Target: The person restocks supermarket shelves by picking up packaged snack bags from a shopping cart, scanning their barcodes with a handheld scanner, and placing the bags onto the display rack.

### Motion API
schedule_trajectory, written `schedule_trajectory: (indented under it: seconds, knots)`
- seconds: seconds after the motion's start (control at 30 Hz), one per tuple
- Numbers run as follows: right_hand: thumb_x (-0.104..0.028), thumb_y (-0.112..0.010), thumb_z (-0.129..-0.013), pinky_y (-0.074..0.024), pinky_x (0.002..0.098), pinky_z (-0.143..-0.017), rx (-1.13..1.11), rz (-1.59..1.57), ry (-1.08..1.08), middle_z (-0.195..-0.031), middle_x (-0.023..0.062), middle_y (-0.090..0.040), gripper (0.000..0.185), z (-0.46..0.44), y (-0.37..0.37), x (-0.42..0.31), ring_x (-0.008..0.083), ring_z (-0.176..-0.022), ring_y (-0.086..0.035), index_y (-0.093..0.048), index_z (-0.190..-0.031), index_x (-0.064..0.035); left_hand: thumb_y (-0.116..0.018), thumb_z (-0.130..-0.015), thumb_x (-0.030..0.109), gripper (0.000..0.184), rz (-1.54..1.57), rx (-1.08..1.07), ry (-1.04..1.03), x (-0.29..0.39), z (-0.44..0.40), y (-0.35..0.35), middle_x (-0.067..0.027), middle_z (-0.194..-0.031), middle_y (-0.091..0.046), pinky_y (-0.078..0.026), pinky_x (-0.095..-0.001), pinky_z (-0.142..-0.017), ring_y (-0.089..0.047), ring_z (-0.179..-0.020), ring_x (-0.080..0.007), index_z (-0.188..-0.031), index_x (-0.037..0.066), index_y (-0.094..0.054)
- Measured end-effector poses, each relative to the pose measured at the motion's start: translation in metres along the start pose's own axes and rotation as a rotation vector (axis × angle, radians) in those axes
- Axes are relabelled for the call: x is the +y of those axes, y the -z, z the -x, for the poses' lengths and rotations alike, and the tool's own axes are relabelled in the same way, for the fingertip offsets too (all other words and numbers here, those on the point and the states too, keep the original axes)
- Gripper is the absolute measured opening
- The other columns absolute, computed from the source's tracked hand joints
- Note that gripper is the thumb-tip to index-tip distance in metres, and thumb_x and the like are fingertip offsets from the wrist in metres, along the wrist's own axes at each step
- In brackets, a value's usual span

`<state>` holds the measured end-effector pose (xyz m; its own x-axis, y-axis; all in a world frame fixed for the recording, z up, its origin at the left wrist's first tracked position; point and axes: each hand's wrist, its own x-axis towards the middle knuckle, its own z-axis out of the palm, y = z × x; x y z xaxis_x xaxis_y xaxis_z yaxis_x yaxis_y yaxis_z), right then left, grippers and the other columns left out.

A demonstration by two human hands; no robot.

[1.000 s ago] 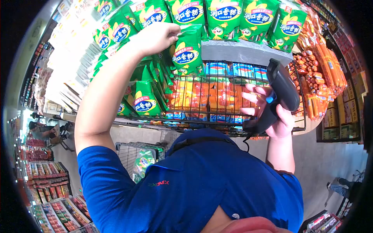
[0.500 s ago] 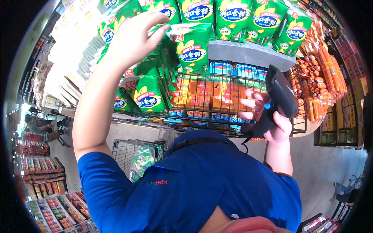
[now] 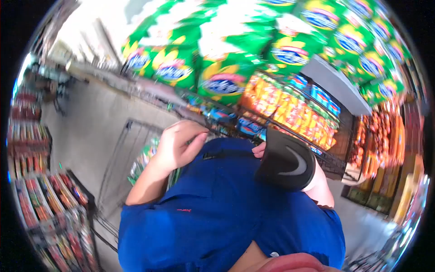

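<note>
"What are the hands doing?"
"They're apart. The left hand [image 3: 177, 144] is empty — fingers bent, thumb clear — near the cart [image 3: 129, 121]. The right hand [image 3: 259, 150], mostly hidden, grips the scanner [image 3: 290, 159]."
"And the scanner?"
"In front of the shirt [image 3: 240, 199] — below the orange packs [image 3: 290, 111]."

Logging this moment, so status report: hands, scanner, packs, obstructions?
Left hand looks empty, cart partly behind it. Right hand on scanner, mostly hidden by it. Green packs on display.
</note>
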<state>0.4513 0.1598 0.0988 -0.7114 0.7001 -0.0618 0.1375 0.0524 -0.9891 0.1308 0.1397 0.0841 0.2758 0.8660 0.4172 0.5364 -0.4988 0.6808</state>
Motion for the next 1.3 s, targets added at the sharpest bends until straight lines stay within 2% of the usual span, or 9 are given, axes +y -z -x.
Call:
schedule_trajectory:
  seconds: [0.1,0.17,0.27,0.4,0.57,0.67,0.9,1.07,1.3]
  knots:
    - [-0.014,-0.073,-0.076,-0.0459,0.034,-0.091,-0.108,0.243,0.001,-0.114,0.0133,-0.061,0.044,-0.028,-0.017,-0.014,0.0205,-0.105,-0.059,-0.058,-0.115,0.0006,-0.062,-0.081,0.015,0.011,-0.19,-0.086,0.156,-0.041,0.065,-0.007,-0.0139,-0.074,-0.06,-0.049,-0.041,-0.065,-0.06,-0.073,-0.033,-0.08,0.004,-0.063]
    - [-0.009,-0.075,-0.071,-0.0449,0.0339,-0.093,-0.059,0.008,-0.338,-0.113,0.0115,-0.062,0.049,-0.044,-0.039,-0.013,0.0203,-0.105,-0.059,-0.058,-0.116,-0.0006,-0.06,-0.085,0.017,0.014,-0.289,-0.207,0.356,-0.065,0.113,-0.001,-0.0151,-0.079,-0.061,-0.049,-0.041,-0.068,-0.06,-0.076,-0.034,-0.082,0.003,-0.061]
    - [-0.001,-0.078,-0.064,-0.0428,0.0351,-0.096,-0.04,0.349,-0.114,-0.116,0.0116,-0.061,0.058,-0.065,-0.058,-0.016,0.021,-0.108,-0.058,-0.058,-0.118,-0.0022,-0.058,-0.085,0.019,0.014,-0.346,-0.084,0.667,-0.106,0.202,-0.005,-0.0142,-0.084,-0.063,-0.049,-0.0414,-0.07,-0.061,-0.08,-0.0337,-0.085,0.006,-0.063]
    - [-0.003,-0.079,-0.066,-0.043,0.0338,-0.095,-0.154,0.433,-0.173,-0.117,0.0125,-0.061,0.057,-0.094,-0.081,-0.012,0.0199,-0.108,-0.058,-0.056,-0.118,-0.0009,-0.057,-0.086,0.025,0.025,-0.139,0.128,1.278,-0.143,0.308,-0.015,-0.0192,-0.1,-0.062,-0.047,-0.0431,-0.083,-0.059,-0.095,-0.0361,-0.1,0.005,-0.063]
    - [-0.005,-0.078,-0.069,-0.045,0.0325,-0.092,-0.316,0.472,-0.262,-0.115,0.0111,-0.062,0.059,-0.129,-0.115,-0.004,0.0171,-0.105,-0.058,-0.053,-0.122,-0.0011,-0.058,-0.084,0.028,0.037,-0.312,0.029,1.459,-0.185,0.439,-0.045,-0.0226,-0.111,-0.058,-0.046,-0.0426,-0.091,-0.057,-0.104,-0.0368,-0.114,0.005,-0.059]
    - [-0.004,-0.073,-0.069,-0.0446,0.0334,-0.093,-0.389,0.552,-0.324,-0.115,0.014,-0.062,0.055,-0.15,-0.142,-0.008,0.022,-0.106,-0.059,-0.055,-0.121,-0.0018,-0.059,-0.082,0.028,0.048,-0.361,0.058,1.81,-0.192,0.468,-0.042,-0.0221,-0.126,-0.05,-0.043,-0.0441,-0.095,-0.052,-0.111,-0.038,-0.124,0.006,-0.052]
    - [0.001,-0.068,-0.067,-0.0444,0.0334,-0.093,-0.337,0.697,-0.529,-0.112,0.0148,-0.063,0.054,-0.166,-0.17,0.005,0.0238,-0.105,-0.06,-0.055,-0.119,-0.0012,-0.062,-0.08,0.033,0.06,-0.416,0.357,1.859,-0.253,0.5,-0.04,-0.0256,-0.123,-0.05,-0.042,-0.0441,-0.097,-0.05,-0.113,-0.0395,-0.127,-0.001,-0.046]
    - [0.0,-0.071,-0.068,-0.0452,0.0323,-0.091,-0.324,0.498,-0.604,-0.112,0.0124,-0.063,0.052,-0.165,-0.184,0.016,0.0204,-0.102,-0.06,-0.055,-0.117,0.0004,-0.066,-0.077,0.042,0.075,-0.374,0.303,1.964,-0.307,0.518,-0.037,-0.0251,-0.132,-0.043,-0.037,-0.0442,-0.103,-0.043,-0.123,-0.039,-0.133,0.0,-0.039]
    - [0.001,-0.073,-0.071,-0.0451,0.03,-0.09,-0.335,0.492,-0.614,-0.107,0.0101,-0.063,0.051,-0.183,-0.203,0.021,0.0165,-0.099,-0.059,-0.054,-0.118,0.0003,-0.076,-0.069,0.044,0.097,-0.448,0.296,2.182,-0.31,0.488,-0.039,-0.0189,-0.143,-0.03,-0.034,-0.0452,-0.105,-0.033,-0.131,-0.0349,-0.144,0.016,-0.021]
